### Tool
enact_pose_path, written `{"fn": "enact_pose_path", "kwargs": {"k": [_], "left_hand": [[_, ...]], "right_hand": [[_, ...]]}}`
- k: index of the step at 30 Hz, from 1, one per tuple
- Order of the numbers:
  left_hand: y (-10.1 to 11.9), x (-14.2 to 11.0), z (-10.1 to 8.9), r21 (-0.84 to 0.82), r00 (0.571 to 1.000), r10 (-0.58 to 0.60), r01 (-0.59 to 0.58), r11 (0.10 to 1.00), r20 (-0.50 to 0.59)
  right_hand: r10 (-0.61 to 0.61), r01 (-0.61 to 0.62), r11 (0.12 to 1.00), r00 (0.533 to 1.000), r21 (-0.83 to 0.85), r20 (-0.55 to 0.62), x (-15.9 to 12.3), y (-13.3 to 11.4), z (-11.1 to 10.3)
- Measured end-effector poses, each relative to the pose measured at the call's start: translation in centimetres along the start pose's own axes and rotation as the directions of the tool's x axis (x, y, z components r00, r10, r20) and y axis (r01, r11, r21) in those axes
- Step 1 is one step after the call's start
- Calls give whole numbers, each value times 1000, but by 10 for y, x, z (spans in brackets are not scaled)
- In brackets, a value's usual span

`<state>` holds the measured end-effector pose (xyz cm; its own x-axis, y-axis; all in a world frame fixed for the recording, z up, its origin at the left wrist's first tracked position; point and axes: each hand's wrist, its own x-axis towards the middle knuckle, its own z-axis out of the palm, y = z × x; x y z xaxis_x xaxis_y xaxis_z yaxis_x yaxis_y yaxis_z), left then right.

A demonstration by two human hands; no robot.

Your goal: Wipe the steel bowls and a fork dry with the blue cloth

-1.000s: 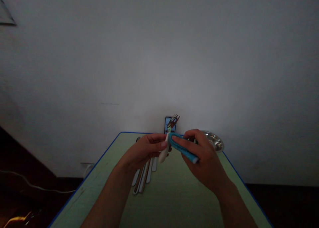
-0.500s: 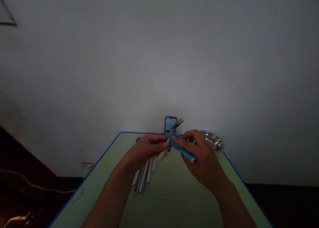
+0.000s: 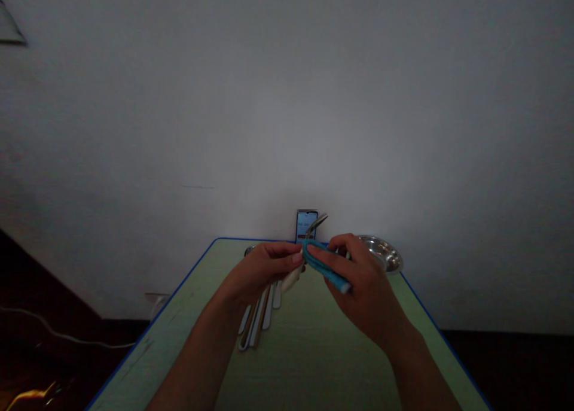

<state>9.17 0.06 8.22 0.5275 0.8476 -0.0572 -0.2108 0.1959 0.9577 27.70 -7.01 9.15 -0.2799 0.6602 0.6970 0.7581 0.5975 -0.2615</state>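
A fork [image 3: 292, 278] with a pale handle is held up over the table, its metal tines pointing up and to the right. My left hand [image 3: 264, 270] pinches it between thumb and fingers near the top of the handle. A folded blue cloth [image 3: 329, 270] wraps round the fork's neck, and my right hand [image 3: 359, 279] is closed on this cloth. Several pieces of cutlery [image 3: 260, 321] lie side by side on the table below my left hand, their far ends hidden behind it.
The light green table [image 3: 314, 363] has a blue edge and meets a grey wall [image 3: 287, 112]. A phone [image 3: 306, 222] with a lit screen leans on the wall. Behind my right hand stands a shiny metal bowl [image 3: 390, 256]. A white cable [image 3: 67, 336] runs at the left.
The fork has turned slightly about its length, so its tines now show more edge-on. Both hands keep nearly the same place and grip.
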Motion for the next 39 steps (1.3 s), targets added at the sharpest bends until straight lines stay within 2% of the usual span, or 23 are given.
{"fn": "enact_pose_path", "kwargs": {"k": [8,18,28,39], "left_hand": [[0,0,1,-50,997,-31,28,998,-65],[1,2,4,-100,997,17,-24,995,-73],[2,1,4,-143,998,-13,3,990,-68],[2,2,5,-156,999,9,-17,988,-52]], "right_hand": [[-1,0,1000,1000,10,12,0,0,0],[-13,10,998,999,65,40,0,-2,1],[-9,4,995,999,100,50,0,-4,-1],[-11,3,995,997,99,80,2,-6,-3]]}}
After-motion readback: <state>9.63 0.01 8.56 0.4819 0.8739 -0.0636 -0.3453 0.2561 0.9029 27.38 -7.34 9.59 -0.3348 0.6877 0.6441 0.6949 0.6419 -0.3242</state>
